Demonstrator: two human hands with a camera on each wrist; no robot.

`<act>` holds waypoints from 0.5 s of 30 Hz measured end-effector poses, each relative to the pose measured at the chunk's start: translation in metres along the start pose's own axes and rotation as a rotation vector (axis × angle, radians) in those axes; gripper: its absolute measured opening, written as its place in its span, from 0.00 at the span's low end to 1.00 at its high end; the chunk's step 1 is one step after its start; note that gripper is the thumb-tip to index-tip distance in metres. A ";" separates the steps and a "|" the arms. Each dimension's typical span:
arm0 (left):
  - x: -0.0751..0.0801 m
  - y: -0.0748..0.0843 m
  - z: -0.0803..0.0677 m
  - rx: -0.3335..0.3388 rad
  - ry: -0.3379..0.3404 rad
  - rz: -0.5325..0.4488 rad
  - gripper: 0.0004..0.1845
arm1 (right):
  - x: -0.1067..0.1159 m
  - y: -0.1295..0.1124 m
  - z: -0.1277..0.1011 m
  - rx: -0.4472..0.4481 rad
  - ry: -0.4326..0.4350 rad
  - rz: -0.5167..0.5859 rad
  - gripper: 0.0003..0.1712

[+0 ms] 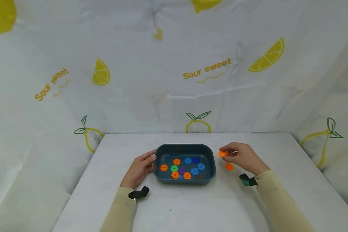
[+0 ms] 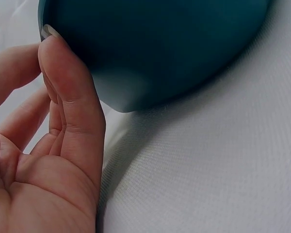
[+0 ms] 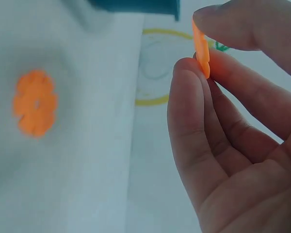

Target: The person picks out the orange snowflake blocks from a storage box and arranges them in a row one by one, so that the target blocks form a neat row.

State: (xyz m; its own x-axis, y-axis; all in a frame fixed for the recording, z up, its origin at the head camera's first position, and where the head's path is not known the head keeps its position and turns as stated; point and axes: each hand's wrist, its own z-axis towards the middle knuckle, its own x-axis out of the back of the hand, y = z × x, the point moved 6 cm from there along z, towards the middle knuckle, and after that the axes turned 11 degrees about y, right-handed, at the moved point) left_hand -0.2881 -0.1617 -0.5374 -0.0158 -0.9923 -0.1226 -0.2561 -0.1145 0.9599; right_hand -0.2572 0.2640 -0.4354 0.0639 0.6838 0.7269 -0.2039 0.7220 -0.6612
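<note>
A dark teal plastic tray (image 1: 185, 182) sits on the white table, holding several notched toy discs in orange, blue, green and purple. My left hand (image 1: 140, 169) grips its left rim, and the left wrist view shows the fingertips against the tray's wall (image 2: 184, 43). Off the tray's right side, my right hand (image 1: 242, 158) pinches an orange notched disc (image 3: 202, 48) between thumb and fingers, edge-on in the right wrist view. Below that hand a second orange notched disc (image 1: 229, 166) lies flat on the table.
White cloth (image 1: 150, 80) printed with lemons hangs behind the table and at both sides. The table's back edge (image 1: 249, 132) runs just beyond the tray. A tiny dark speck (image 1: 170, 210) marks the tabletop in front.
</note>
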 end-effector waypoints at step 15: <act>0.001 -0.002 0.001 0.031 0.030 -0.005 0.28 | 0.010 0.055 -0.031 -0.124 0.022 -0.023 0.17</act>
State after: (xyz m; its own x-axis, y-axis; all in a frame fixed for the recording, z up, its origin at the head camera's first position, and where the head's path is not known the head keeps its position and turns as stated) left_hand -0.2884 -0.1626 -0.5397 0.0139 -0.9928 -0.1192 -0.2859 -0.1182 0.9509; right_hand -0.2372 0.3136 -0.4701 0.0893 0.6678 0.7389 -0.0802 0.7443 -0.6630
